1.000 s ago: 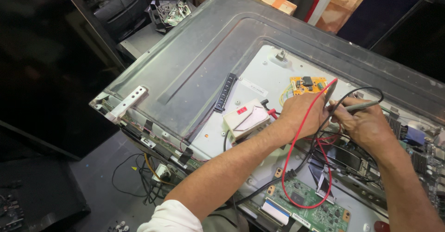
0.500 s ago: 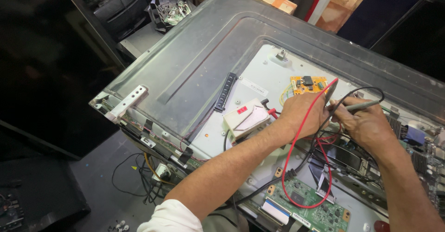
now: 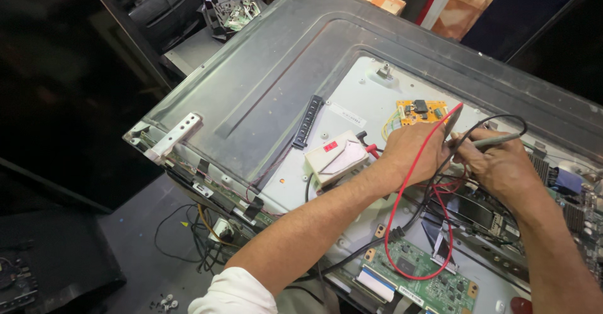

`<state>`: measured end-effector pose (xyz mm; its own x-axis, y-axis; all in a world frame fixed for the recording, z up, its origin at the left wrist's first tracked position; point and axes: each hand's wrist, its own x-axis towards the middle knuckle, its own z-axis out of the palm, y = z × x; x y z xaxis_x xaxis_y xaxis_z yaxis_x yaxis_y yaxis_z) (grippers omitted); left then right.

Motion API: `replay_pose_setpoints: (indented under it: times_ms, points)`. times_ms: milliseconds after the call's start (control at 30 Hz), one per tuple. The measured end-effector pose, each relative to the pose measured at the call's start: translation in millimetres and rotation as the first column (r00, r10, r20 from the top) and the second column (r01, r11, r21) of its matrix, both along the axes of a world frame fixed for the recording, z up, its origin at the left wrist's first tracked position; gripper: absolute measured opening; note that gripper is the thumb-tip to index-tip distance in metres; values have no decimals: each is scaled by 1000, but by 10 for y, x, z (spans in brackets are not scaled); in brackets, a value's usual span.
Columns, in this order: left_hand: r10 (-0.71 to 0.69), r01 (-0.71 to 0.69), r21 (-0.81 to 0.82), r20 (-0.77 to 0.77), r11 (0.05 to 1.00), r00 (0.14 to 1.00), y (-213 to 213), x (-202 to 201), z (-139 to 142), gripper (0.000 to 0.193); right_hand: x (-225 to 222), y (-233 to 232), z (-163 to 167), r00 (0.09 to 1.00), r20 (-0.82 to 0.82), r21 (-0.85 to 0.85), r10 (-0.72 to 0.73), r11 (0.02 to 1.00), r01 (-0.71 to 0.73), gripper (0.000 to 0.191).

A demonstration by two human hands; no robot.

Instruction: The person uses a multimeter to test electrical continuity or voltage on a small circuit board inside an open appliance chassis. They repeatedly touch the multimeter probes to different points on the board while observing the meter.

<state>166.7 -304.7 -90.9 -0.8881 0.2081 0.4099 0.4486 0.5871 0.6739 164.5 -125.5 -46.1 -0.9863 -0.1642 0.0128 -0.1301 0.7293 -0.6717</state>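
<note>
I see an opened TV [image 3: 264, 94] lying face down, its grey back panel bare and the boards exposed on the white inner plate. My left hand [image 3: 411, 154] rests on that plate just below a small orange board [image 3: 419, 111], fingers curled and pinching a red-wired probe [image 3: 453, 119] whose tip points up toward the board's right edge. My right hand [image 3: 496, 166] sits just beside the left, touching it at the fingertips, closed around a grey probe [image 3: 496, 141] that lies nearly level and points left. A red lead [image 3: 408, 226] loops from the left hand down over a green board [image 3: 427, 279] at the near edge; a black lead [image 3: 502, 120] arcs above the right hand. A cream box [image 3: 333, 157] with a red sticker stands on the plate just left of my left forearm, and a black strip [image 3: 308, 122] lies at the border of the grey panel beyond it. A mainboard [image 3: 565, 194] shows at the far right, partly hidden by my right arm. Loose cables [image 3: 188, 238] hang off the near left corner of the TV, above the dark bench [image 3: 144, 226]
</note>
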Motion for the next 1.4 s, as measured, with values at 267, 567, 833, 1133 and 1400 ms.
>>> replay_pose_setpoints:
  times_ms: [267,567,833,1133,1400]
  points:
    - [-4,5,21,-44,1000,999,4,-20,-62,27,-31,35,-51,1000,0,-49,-9,999,9,26]
    - [4,-3,24,-55,1000,998,-11,-11,-47,28,-32,9,-73,999,-25,-86,30,996,-32,24]
    - [14,-15,-6,-64,1000,998,-30,-16,-61,28,-1,-61,-9,998,-50,-77,38,996,-42,20]
    - [-6,7,7,-24,1000,1000,-40,-5,-17,28,-38,18,-126,1000,4,-149,-13,989,14,20]
    - [-3,3,7,-36,1000,999,-19,-3,-29,28,-23,8,-77,1000,-19,-21,-14,1000,14,25]
